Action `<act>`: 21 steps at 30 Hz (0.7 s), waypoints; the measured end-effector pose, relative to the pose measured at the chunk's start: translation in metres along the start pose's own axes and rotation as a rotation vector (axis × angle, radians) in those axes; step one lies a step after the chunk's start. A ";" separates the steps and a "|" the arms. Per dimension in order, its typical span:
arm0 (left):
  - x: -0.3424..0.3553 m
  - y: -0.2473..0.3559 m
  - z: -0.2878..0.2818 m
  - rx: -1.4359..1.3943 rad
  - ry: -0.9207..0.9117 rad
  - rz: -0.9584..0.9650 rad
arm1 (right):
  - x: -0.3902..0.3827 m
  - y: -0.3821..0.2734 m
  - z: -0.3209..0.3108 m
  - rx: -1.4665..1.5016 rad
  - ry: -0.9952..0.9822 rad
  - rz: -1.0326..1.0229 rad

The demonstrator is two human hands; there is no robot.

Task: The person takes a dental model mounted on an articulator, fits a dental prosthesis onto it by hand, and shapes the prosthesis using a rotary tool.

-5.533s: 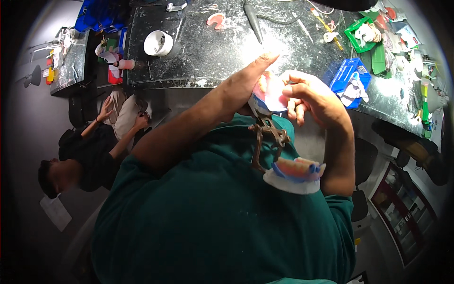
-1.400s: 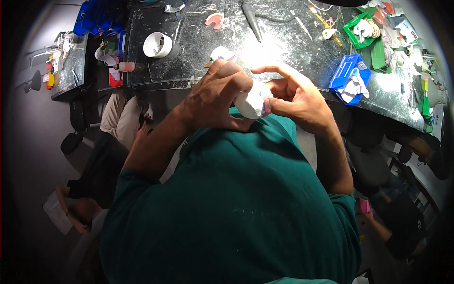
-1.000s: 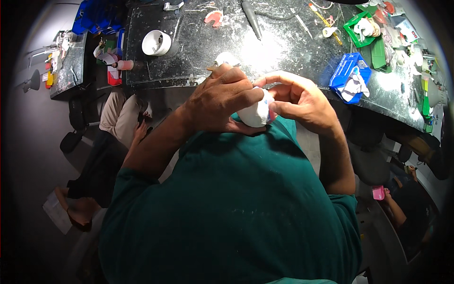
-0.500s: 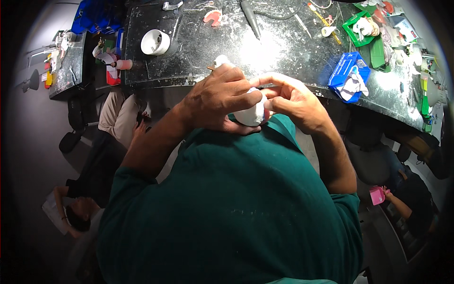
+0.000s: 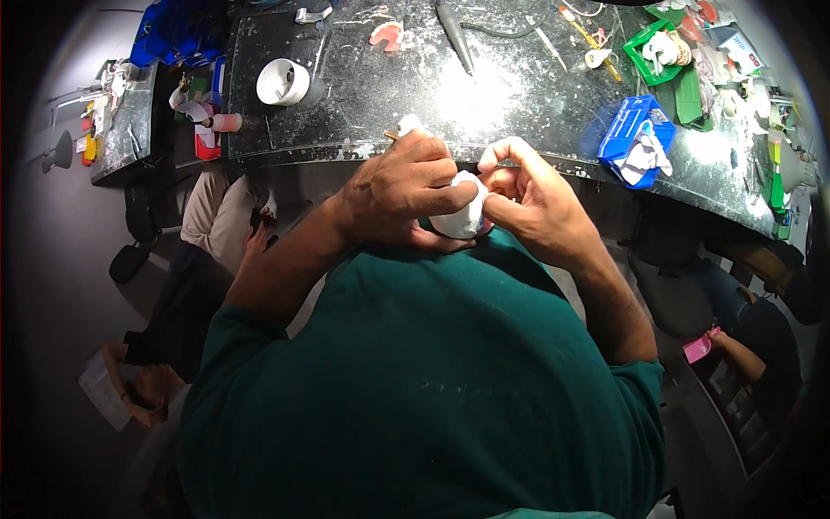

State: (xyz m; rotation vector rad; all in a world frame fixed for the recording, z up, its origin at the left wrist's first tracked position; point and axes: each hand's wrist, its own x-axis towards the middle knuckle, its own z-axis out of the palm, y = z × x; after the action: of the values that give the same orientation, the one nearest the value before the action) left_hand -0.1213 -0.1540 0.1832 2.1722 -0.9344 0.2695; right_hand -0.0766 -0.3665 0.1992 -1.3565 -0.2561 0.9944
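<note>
Close against my green-shirted front, a white plaster piece [image 5: 460, 223] with some blue and pink on its right side sits between my hands. My left hand [image 5: 398, 186] is wrapped over it, thumb or fingers across the top. My right hand [image 5: 536, 203] pinches at its right side, index finger curled above it. Beyond my left knuckles another white part [image 5: 411, 123] and a small brownish bit show; what joins them is hidden by my hand.
The scuffed dark bench [image 5: 346, 104] holds a white cup [image 5: 283, 82], pink denture piece [image 5: 386, 36], handpiece [image 5: 454, 35], blue bin [image 5: 637, 130] and green bin [image 5: 648, 43]. One co-worker [image 5: 169, 329] is at left; another [image 5: 761, 346], at right, holds a pink object [image 5: 696, 348].
The hinged metal frame with dental models, open earlier, is now mostly hidden, white plaster uppermost in my hands. Both hands have since shifted slightly toward me. A co-worker has appeared at right.
</note>
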 end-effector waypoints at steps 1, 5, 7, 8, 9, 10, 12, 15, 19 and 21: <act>-0.002 -0.001 -0.002 -0.027 0.020 -0.011 | 0.000 0.002 -0.006 0.002 0.004 0.000; -0.017 0.005 -0.014 -0.153 0.123 -0.074 | -0.004 0.017 -0.066 0.037 0.021 0.026; -0.022 0.000 -0.008 -0.260 0.114 -0.131 | -0.010 -0.007 -0.050 0.104 -0.196 0.199; -0.027 -0.004 -0.003 -0.319 0.142 -0.207 | -0.001 -0.001 -0.054 0.052 -0.261 0.207; -0.030 -0.010 -0.001 -0.403 0.132 -0.276 | 0.005 0.003 -0.055 0.152 -0.295 0.180; -0.035 -0.007 0.005 -0.586 0.230 -0.418 | 0.005 0.003 -0.052 0.224 -0.266 0.204; -0.037 -0.004 0.014 -0.927 0.420 -0.643 | 0.003 0.003 -0.048 0.242 -0.159 0.268; -0.032 -0.017 0.005 -1.042 0.523 -0.672 | 0.005 0.015 -0.048 0.443 -0.148 0.212; -0.026 -0.029 0.003 -1.251 0.685 -0.593 | 0.007 0.008 -0.043 0.532 -0.187 0.167; -0.026 -0.034 0.002 -1.417 0.734 -0.597 | 0.006 0.007 -0.040 0.545 -0.193 0.143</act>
State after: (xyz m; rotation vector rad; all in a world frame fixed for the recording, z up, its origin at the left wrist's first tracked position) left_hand -0.1166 -0.1255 0.1513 0.7955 0.0782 0.0365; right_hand -0.0494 -0.3906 0.1807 -0.7910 -0.0234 1.2110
